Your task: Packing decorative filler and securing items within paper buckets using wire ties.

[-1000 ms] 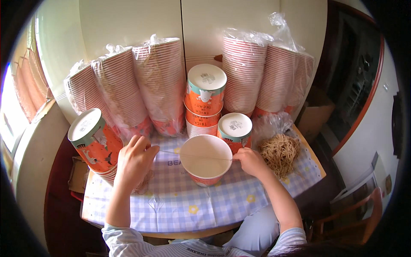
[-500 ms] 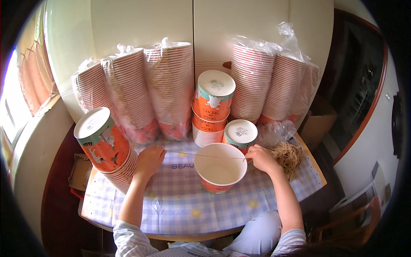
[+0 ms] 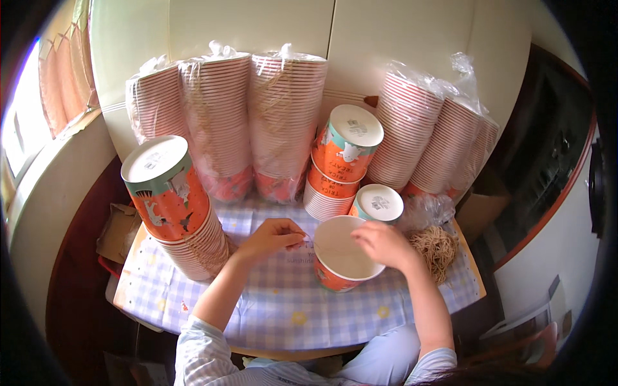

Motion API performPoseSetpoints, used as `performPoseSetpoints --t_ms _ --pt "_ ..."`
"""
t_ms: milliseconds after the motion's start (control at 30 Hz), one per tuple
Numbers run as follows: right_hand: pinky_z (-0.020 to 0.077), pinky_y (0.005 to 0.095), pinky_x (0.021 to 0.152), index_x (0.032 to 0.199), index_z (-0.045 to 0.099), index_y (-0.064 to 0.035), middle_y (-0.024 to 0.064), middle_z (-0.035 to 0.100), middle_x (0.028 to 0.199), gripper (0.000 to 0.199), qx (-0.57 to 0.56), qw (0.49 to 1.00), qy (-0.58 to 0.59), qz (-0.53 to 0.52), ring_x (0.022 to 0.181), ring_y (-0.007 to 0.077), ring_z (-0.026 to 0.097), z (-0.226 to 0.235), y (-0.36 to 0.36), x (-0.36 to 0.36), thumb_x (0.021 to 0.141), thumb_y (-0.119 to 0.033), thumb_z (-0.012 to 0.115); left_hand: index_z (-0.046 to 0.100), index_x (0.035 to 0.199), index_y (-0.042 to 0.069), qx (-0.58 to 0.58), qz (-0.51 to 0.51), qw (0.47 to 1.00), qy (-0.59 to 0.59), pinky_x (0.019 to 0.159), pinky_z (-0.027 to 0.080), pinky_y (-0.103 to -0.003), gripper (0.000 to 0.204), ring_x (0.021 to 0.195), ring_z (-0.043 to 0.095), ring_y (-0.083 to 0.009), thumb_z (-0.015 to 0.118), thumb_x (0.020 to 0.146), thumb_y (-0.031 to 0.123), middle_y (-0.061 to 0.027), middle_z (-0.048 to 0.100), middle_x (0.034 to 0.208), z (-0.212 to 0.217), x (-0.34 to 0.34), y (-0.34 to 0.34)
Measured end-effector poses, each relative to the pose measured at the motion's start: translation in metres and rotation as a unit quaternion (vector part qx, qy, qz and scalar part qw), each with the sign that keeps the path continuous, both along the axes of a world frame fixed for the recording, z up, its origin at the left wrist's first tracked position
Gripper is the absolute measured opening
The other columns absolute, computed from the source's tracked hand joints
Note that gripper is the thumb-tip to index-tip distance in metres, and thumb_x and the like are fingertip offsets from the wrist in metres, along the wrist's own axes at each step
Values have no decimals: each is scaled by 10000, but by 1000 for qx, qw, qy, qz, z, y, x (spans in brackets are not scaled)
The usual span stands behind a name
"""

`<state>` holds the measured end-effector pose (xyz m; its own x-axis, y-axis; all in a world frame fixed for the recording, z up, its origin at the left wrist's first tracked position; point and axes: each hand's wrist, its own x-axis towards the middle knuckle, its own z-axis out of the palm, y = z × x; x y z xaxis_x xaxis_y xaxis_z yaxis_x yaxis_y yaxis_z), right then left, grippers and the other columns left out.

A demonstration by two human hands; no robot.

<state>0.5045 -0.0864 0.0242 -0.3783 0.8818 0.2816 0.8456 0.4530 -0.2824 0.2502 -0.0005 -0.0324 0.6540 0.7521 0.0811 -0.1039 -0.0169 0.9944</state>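
An orange paper bucket [image 3: 328, 278] with a white inside stands mouth up on the table in front of me. Left of its rim, my left hand [image 3: 273, 237] is closed in a pinch on a thin string [image 3: 310, 239]. The string runs faintly toward the bucket's mouth. Over the bucket's right rim, my right hand [image 3: 385, 246] is also closed, fingertips together at the string's other end, which is hard to make out. Close behind the bucket sits a smaller upside-down paper tub [image 3: 380, 202]. A bundle of tan strings [image 3: 435, 254] lies right of my right hand.
Tall plastic-wrapped stacks of paper buckets [image 3: 286, 122] line the back, with more wrapped stacks [image 3: 405, 128] at the right. Unwrapped upside-down stacks stand at left [image 3: 170, 206] and centre [image 3: 344, 154]. A checked cloth [image 3: 270, 315] covers the table.
My hands have come closer together, and the string no longer stretches straight across the bucket's mouth. My left hand moved right, toward the bucket. The whole view has shifted slightly.
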Motion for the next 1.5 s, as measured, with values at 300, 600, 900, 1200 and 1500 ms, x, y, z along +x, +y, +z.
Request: performPoseSetpoints --t_ms 300,600,900,1200,1500 --pt "449 363 731 894 626 -49 160 607 872 211 -221 973 59 29 798 321 578 -24 11 -47 789 -171 490 560 843 14 -10 -76 997 0 549 434 -224 121 614 529 -90 627 755 63 -33 580 690 -52 7 8" --pt "463 331 703 1045 572 -46 178 613 882 260 -235 954 187 -29 780 268 613 -64 16 -42 823 -154 490 614 819 1 15 -59 995 83 571 441 -222 129 614 531 -83 609 776 123 -21 587 679 -38 8 5" --pt "460 257 739 1043 565 21 101 621 937 246 -255 936 235 -54 828 129 577 -60 17 -43 819 -74 523 563 796 1 9 -17 998 52 598 452 -218 142 666 557 -85 588 793 141 -37 594 705 -38 14 -1" --pt "458 241 699 1000 587 23 79 633 873 214 -244 938 238 -59 770 107 574 -55 14 -46 813 -59 523 493 736 16 22 32 999 10 536 443 -221 151 600 545 -100 638 713 53 -49 566 664 -50 21 -4" --pt "455 233 682 996 587 23 72 631 864 211 -244 943 218 -66 750 93 565 -56 15 -48 809 -53 525 522 836 4 -16 31 998 -43 524 432 -214 155 588 527 -89 612 716 44 -46 557 676 -52 21 -6"
